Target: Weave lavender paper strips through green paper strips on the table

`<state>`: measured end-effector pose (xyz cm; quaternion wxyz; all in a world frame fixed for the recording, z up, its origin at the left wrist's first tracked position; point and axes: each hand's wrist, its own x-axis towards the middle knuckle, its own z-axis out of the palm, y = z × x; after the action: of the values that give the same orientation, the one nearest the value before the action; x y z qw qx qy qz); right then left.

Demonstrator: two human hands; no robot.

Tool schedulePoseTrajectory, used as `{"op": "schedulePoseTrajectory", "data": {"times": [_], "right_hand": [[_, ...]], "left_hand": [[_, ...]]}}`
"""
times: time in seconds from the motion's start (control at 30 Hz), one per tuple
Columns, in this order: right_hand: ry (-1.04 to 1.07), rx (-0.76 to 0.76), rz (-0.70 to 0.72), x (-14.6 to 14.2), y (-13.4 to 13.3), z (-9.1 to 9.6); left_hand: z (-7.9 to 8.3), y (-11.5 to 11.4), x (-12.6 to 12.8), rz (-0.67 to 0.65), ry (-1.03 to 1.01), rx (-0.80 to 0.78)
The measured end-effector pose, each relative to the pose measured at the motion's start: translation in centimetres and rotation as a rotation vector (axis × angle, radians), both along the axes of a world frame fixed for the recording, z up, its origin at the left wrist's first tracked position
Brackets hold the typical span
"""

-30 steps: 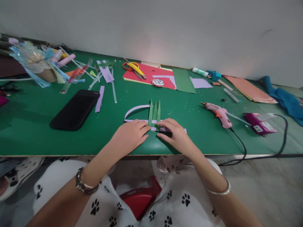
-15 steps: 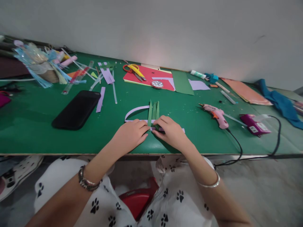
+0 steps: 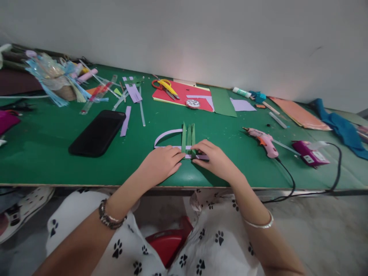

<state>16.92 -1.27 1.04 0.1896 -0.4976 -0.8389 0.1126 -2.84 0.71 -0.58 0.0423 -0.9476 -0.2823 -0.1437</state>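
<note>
Three green paper strips (image 3: 188,136) stand side by side across a lilac paper strip (image 3: 168,133) that loops back on the green table (image 3: 43,153). My left hand (image 3: 161,163) lies on the lilac strip just left of the green strips, fingers together and pressing down. My right hand (image 3: 214,159) sits at the lower end of the rightmost green strip, its fingertips pinched on the strips where they cross. The lower ends of the green strips are hidden under my fingers.
A black phone (image 3: 97,132) lies to the left, with loose paper strips (image 3: 130,96) behind it. Yellow-handled scissors (image 3: 165,86) rest on red paper (image 3: 186,96). A pink glue gun (image 3: 263,140) with its cable and a purple plug block (image 3: 309,155) sit to the right.
My right hand has slid left along the lilac strip, closer to the green strips, and now pinches at them. My left hand has stayed where it was.
</note>
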Motion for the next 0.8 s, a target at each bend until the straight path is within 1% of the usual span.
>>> {"op": "schedulePoseTrajectory", "data": {"times": [0.1,0.23,0.47,0.53,0.6,0.67,0.7,0.8], "right_hand": [[0.097,-0.035,-0.016,0.5,-0.1,-0.3],[0.114,-0.063,0.010,0.3,0.0,-0.5],[0.138,-0.040,0.041,0.2,0.0,-0.6],[0.164,-0.004,0.006,0.7,0.1,-0.5],[0.178,0.082,-0.076,1.4,0.4,-0.5],[0.142,0.156,-0.149,2.0,0.9,-0.7],[0.109,0.163,-0.170,2.2,1.2,-0.9],[0.026,0.107,-0.183,2.2,1.7,-1.4]], "left_hand": [[-0.1,0.1,0.0,0.006,-0.033,-0.024],[-0.2,0.2,0.3,-0.015,-0.075,-0.013],[-0.3,-0.1,0.4,-0.020,-0.091,0.011],[-0.1,-0.1,0.2,-0.013,-0.102,0.009],[0.0,-0.2,0.0,0.010,-0.108,0.015],[0.1,-0.4,0.0,0.021,-0.102,0.022],[0.1,-0.5,0.0,0.008,-0.093,0.018],[-0.3,-1.0,0.4,-0.053,-0.037,-0.033]]}}
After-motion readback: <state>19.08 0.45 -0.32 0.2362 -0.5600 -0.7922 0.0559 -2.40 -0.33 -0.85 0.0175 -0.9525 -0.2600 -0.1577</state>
